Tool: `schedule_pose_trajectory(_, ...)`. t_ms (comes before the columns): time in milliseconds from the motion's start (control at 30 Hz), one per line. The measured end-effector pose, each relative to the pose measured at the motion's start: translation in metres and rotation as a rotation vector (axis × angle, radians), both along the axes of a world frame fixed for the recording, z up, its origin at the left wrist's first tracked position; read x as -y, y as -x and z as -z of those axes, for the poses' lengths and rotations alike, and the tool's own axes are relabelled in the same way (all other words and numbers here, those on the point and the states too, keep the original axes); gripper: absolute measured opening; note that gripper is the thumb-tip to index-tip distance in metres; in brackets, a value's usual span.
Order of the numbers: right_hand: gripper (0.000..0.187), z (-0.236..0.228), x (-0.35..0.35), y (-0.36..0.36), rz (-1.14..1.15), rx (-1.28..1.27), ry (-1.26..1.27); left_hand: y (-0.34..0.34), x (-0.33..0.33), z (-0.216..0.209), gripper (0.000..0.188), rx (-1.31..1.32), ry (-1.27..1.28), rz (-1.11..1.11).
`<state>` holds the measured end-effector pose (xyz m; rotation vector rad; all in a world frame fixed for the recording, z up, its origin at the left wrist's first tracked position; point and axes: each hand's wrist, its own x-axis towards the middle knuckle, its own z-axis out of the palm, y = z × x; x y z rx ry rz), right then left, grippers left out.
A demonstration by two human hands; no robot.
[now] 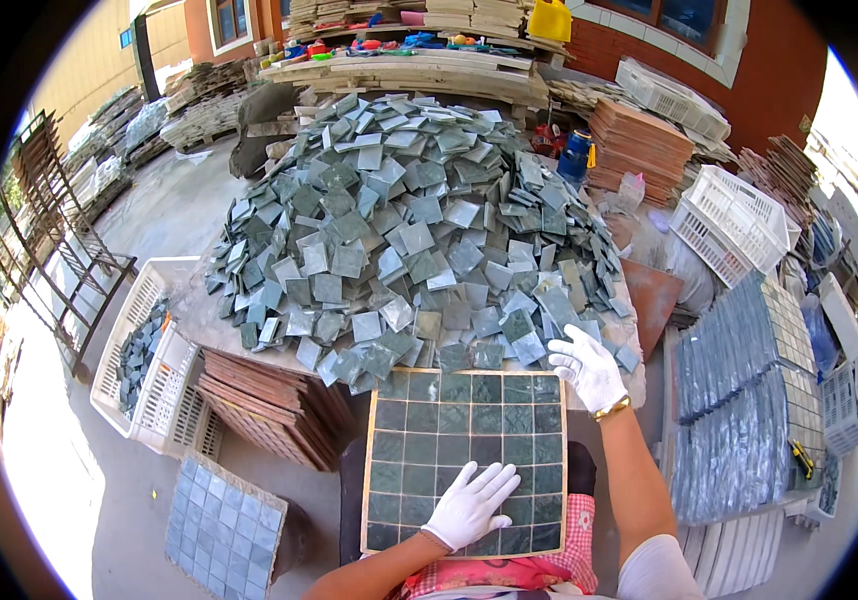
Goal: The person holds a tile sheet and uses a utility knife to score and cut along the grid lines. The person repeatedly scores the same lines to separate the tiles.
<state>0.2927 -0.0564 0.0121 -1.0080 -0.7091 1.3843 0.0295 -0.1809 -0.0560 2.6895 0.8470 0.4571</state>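
A wood-edged tray [369, 470] rests on my lap, filled with rows of dark green square stone tiles [452, 418]. My left hand [469, 507], in a white glove, lies flat on the lower tiles with its fingers stretched out. To the right of the tray's upper corner is my right hand [587, 370], also gloved, with a gold-coloured band at the wrist. Its fingers are apart and point toward the loose tiles; I see nothing held in them. A large heap of loose grey-green square tiles [414, 240] spreads over the table beyond the tray, reaching its far edge.
At left stand a white plastic crate [114, 385] with tiles, stacked brown boards [274, 405] and a tiled panel [224, 530]. Bundled tile sheets [734, 400] stand at right, with a yellow cutter [802, 458] on them. A blue jug [576, 157] is behind the heap.
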Motion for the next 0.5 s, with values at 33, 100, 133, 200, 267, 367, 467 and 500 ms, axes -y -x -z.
schedule_pose_trajectory(33, 0.041, 0.012, 0.000, 0.001, 0.009, 0.095, -0.035, -0.002, -0.009, 0.000, 0.067, -0.007, -0.013, -0.035)
schedule_pose_trajectory(100, 0.048, 0.028, 0.009, 0.010, 0.043, 0.410, -0.076, -0.005, -0.036, -0.006, 0.069, -0.021, -0.020, -0.113)
schedule_pose_trajectory(133, 0.049, 0.058, 0.010, 0.002, 0.040, 0.798, -0.171, -0.005, -0.048, -0.003, 0.068, -0.023, -0.049, -0.166)
schedule_pose_trajectory(200, 0.054, 0.059, 0.034, 0.019, 0.020, 1.362, -0.312, 0.005, -0.073, 0.003, 0.066, -0.034, -0.080, -0.265)
schedule_pose_trajectory(267, 0.064, 0.071, 0.061, 0.033, -0.069, 1.770, -0.443, 0.014, -0.092, 0.002, 0.063, -0.041, -0.095, -0.380)
schedule_pose_trajectory(367, 0.072, 0.062, 0.087, 0.071, -0.247, 1.855, -0.397, 0.041, -0.097, 0.008, 0.063, -0.051, -0.128, -0.532)
schedule_pose_trajectory(467, 0.073, 0.054, 0.113, 0.117, -0.525, 1.750, -0.583, 0.050, -0.085, 0.010, 0.062, -0.048, -0.105, -0.559)
schedule_pose_trajectory(500, 0.072, 0.055, 0.123, 0.134, -0.608, 1.712, -0.655, 0.051, -0.078, 0.009, 0.061, -0.053, -0.091, -0.556)
